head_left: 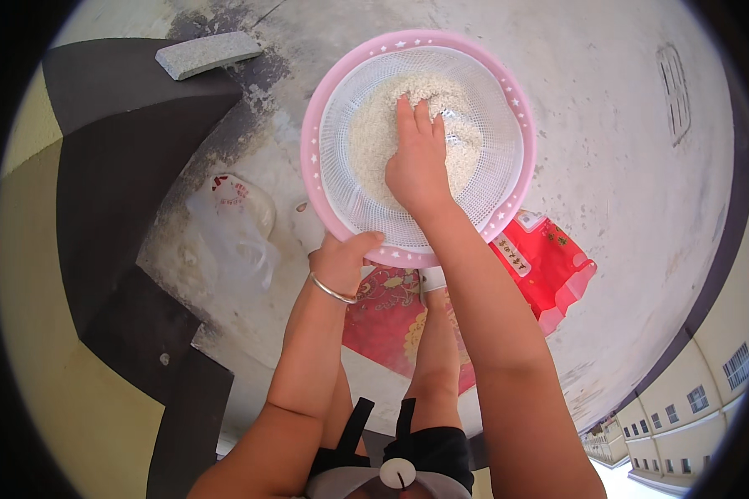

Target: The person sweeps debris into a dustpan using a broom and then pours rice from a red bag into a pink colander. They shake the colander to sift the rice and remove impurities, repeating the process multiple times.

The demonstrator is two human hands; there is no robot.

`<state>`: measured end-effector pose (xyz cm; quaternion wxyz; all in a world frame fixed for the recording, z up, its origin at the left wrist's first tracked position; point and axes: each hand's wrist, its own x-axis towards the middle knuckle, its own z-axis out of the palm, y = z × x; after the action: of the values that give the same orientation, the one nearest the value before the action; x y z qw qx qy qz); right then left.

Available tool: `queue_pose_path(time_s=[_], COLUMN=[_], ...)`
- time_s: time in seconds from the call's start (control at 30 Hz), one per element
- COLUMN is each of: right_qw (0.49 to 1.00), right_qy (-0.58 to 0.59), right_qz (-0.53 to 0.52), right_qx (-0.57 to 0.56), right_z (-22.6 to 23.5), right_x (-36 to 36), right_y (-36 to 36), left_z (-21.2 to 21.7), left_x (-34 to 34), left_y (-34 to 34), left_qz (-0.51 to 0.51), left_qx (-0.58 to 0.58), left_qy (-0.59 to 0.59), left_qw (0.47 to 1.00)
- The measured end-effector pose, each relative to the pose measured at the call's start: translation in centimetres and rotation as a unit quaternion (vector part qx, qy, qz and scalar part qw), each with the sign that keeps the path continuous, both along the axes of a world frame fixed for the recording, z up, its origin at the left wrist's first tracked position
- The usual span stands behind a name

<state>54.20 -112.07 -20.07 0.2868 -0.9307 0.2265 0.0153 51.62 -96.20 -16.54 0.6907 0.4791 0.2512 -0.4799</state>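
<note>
A pink basin (pixel 522 166) with small white stars on its rim holds a white mesh strainer (pixel 337 170). White rice grains (pixel 374 137) cover the strainer's bottom, and some mesh shows through on the right of the pile. My left hand (pixel 341 259) grips the near-left rim of the basin, its thumb on top and the other fingers hidden beneath; a bangle circles the wrist. Inside the strainer, my right hand (pixel 420 158) lies with its fingers stretched apart, the tips touching the rice.
A shiny red bag (pixel 549 270) lies right of the basin, and a patterned red mat (pixel 383 324) lies below it. To the left, a clear plastic bag (pixel 233 241) rests on the concrete floor. A grey stone slab (pixel 208 55) sits by the dark-painted wall (pixel 125 175).
</note>
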Motion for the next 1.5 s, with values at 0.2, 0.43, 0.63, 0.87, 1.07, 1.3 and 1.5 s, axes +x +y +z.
queue_pose_path(time_s=[0.2,0.43,0.63,0.87,1.07,1.3,1.5], right_qw=[0.978,0.966,0.923,0.973,0.966,0.954,0.974], right_qy=[-0.011,0.016,-0.020,-0.089,-0.026,0.213,-0.018], right_qz=[0.193,0.122,-0.122,-0.111,0.143,0.117,-0.030], right_qx=[0.082,0.227,0.365,0.182,0.212,0.176,0.223], right_z=[2.2,2.3,0.1,0.3,1.5,2.9,3.7], right_x=[-3.7,-4.4,-0.2,-0.9,-4.4,-5.0,-2.5], right_y=[2.5,1.2,-5.7,-5.7,0.5,-2.3,-7.5], left_z=[-0.9,-0.7,-0.7,-0.5,-1.0,-1.2,-1.0], left_x=[0.4,1.0,0.7,0.6,0.4,0.1,0.1], left_y=[-0.6,-0.6,0.1,0.0,0.0,-0.1,0.3], left_qz=[0.097,0.074,0.080,0.076,0.091,0.103,0.094], left_qx=[-0.015,-0.019,-0.022,-0.023,-0.006,-0.002,0.006], left_qy=[-0.090,-0.053,-0.019,-0.024,-0.047,-0.055,-0.040], left_qw=[0.991,0.996,0.996,0.997,0.995,0.993,0.995])
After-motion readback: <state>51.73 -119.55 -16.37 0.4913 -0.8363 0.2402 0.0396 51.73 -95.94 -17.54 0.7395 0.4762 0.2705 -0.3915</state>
